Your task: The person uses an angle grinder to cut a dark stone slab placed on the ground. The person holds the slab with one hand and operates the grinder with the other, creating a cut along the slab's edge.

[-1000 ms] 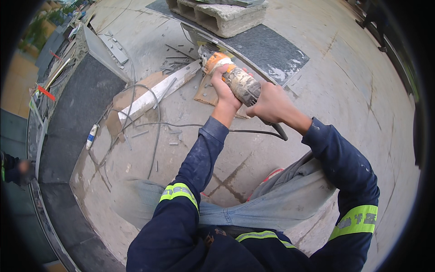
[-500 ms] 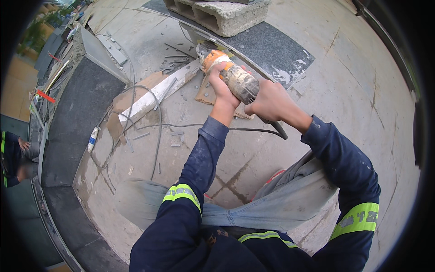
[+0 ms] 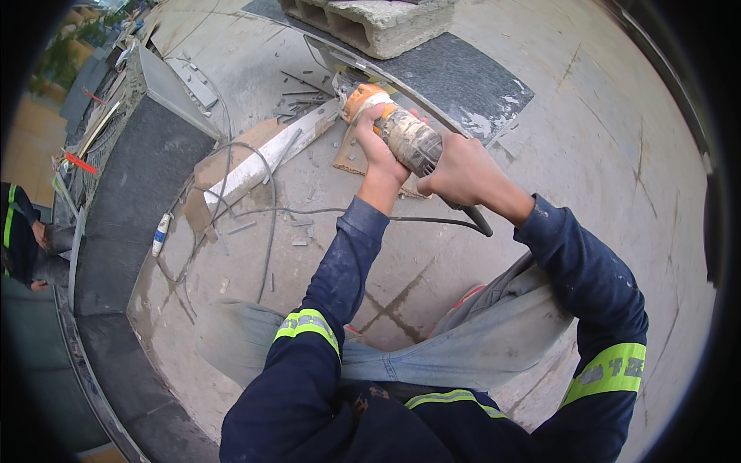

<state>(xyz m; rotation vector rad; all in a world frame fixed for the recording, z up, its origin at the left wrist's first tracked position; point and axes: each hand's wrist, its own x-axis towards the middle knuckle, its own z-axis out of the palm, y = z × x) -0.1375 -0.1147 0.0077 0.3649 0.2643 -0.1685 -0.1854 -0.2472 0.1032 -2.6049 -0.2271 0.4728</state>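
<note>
Both my hands grip a dusty orange and grey angle grinder (image 3: 405, 135), its head pointing away from me to the upper left. My left hand (image 3: 380, 158) wraps round the front of the body from below, behind the orange head. Around the rear end, where the black power cord (image 3: 455, 223) comes out, my right hand (image 3: 468, 171) is closed. The grinder's head lies against the near edge of a dark stone slab (image 3: 471, 89) on the floor. Its disc is mostly hidden there.
A hollow concrete block (image 3: 405, 29) rests on the slab. White-painted timber (image 3: 258, 166), cardboard (image 3: 352, 159) and several thin stone offcuts (image 3: 309, 100) lie left of the grinder. A cable connector (image 3: 160, 234) lies by a dark stone kerb (image 3: 116, 216). Another person (image 3: 27, 235) is beyond it.
My hands and the grinder stay almost in place, against the slab's edge. The person at the far left has shifted upward in view, with the hands in a different position.
</note>
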